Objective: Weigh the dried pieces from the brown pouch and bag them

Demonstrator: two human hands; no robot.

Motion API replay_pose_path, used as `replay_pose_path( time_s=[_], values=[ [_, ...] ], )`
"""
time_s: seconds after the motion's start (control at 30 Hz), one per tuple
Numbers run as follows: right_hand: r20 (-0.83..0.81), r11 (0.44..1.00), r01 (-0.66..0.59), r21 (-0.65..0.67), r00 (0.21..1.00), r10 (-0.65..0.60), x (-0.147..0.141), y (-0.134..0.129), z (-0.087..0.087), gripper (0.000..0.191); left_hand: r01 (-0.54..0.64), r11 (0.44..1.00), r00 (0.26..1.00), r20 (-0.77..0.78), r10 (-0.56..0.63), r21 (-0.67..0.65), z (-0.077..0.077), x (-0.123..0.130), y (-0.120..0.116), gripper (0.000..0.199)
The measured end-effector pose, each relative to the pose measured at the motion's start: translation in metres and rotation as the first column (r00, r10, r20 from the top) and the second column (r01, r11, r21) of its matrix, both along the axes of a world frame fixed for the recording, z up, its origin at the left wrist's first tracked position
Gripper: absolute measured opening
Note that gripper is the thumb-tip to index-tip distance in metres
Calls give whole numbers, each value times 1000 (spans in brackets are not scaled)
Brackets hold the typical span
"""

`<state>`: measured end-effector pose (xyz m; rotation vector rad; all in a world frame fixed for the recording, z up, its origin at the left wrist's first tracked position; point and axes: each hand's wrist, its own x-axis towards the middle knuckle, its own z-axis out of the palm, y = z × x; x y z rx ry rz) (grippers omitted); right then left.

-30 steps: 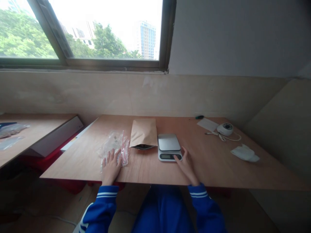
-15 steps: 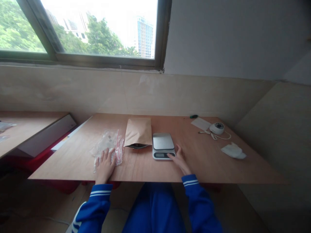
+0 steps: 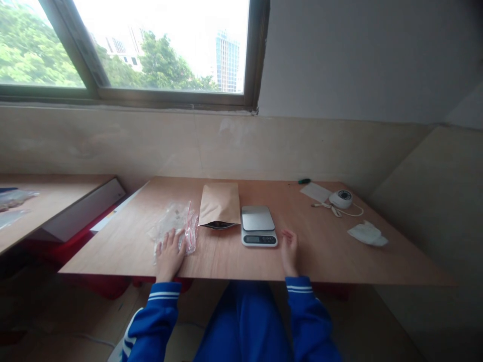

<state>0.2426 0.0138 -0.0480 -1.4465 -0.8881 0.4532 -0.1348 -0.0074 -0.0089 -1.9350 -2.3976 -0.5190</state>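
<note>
My left hand (image 3: 171, 253) lies flat with its fingers spread on a heap of clear plastic zip bags (image 3: 174, 219) with red seal strips. A brown kraft paper pouch (image 3: 220, 203) rests to the right of them, its dark mouth slightly parted toward me. Beside the pouch stands a white kitchen scale (image 3: 259, 239) with a bare silver plate and a dark display, whose reading is too small to make out. Just right of the scale, apart from it, is my right hand (image 3: 290, 251); its fingers are curled together and nothing shows in them.
At the table's right side are a white dome camera (image 3: 341, 199) with its cable, a white paper (image 3: 315, 192), a green-handled screwdriver (image 3: 304, 181) and a crumpled white wrapper (image 3: 367, 234). Another table (image 3: 49, 201) stands to the left. A wall (image 3: 294, 151) runs along the back.
My right hand has left the scale's button panel and drawn back to its right, fingers curling in. My left hand stays on the plastic bags. The whole view has shifted slightly.
</note>
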Motion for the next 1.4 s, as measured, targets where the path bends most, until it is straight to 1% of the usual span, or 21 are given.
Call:
replay_pose_path(
  time_s=[0.17, 0.37, 0.5, 0.6, 0.7, 0.77, 0.83, 0.87, 0.93, 0.97, 1.0, 1.03, 1.07, 1.1, 1.13, 1.17, 1.2, 1.23, 1.3, 1.4],
  values=[
    [76, 994, -59, -88, 995, 66, -2, -5, 9, 28, 6, 1000, 1000, 4, -6, 18, 1, 0, 0, 46],
    [142, 996, -54, -74, 988, 64, -4, -5, 15, 25, -1, 1000, 999, 42, 0, 31, -1, 0, 1, 46],
    [150, 997, -44, -69, 987, 54, -5, -5, 16, 24, -46, 985, 998, 43, 39, 166, 4, 2, -3, 45],
    [137, 996, -47, -72, 989, 57, -5, -6, 15, 24, -54, 970, 994, 109, 29, 236, 6, -2, -4, 46],
    [137, 995, -64, -73, 988, 74, -5, -7, 16, 24, -26, 973, 985, 172, -14, 227, 4, -10, 0, 44],
    [143, 995, -69, -72, 987, 79, -4, -7, 16, 24, -16, 977, 984, 178, -22, 213, 5, -11, 4, 44],
    [146, 995, -68, -68, 986, 78, -4, -7, 17, 23, -21, 969, 990, 144, -15, 244, 13, -4, 5, 42],
    [145, 995, -66, -69, 987, 76, -5, -7, 17, 24, -29, 958, 993, 122, -7, 286, 19, 4, 4, 40],
    [135, 995, -58, -76, 988, 68, -5, -7, 18, 25, -14, 916, 996, 89, -24, 400, 36, 28, -1, 37],
    [130, 995, -55, -80, 989, 65, -5, -7, 19, 25, -7, 898, 994, 100, -41, 440, 44, 43, -3, 36],
    [125, 995, -55, -84, 990, 65, -5, -7, 20, 25, 18, 895, 986, 138, -88, 445, 50, 59, -6, 35],
    [122, 995, -54, -86, 990, 64, -6, -8, 21, 25, 72, 903, 964, 205, -172, 423, 53, 75, -9, 34],
    [119, 995, -55, -89, 991, 65, -6, -8, 21, 24, 154, 911, 910, 304, -282, 383, 53, 92, -10, 31],
    [115, 994, -56, -92, 991, 66, -6, -9, 22, 25, 243, 910, 822, 428, -377, 336, 51, 108, -11, 29],
    [111, 994, -57, -95, 992, 67, -6, -10, 23, 25, 263, 916, 726, 563, -396, 304, 46, 123, -11, 28],
    [106, 994, -58, -98, 992, 68, -6, -10, 23, 26, 270, 928, 642, 671, -372, 256, 39, 137, -9, 24],
    [102, 993, -60, -99, 992, 70, -5, -11, 23, 26, 273, 934, 564, 749, -348, 228, 31, 149, -8, 20],
    [99, 993, -64, -98, 992, 74, -5, -11, 23, 26, 258, 939, 505, 797, -332, 228, 24, 159, -5, 16],
    [94, 993, -75, -89, 992, 84, -5, -12, 21, 26, 257, 937, 455, 826, -332, 235, 14, 173, 0, 10],
    [85, 993, -84, -79, 992, 90, -4, -11, 20, 27, 269, 929, 409, 843, -350, 255, 10, 181, 7, 12]
  ],
)
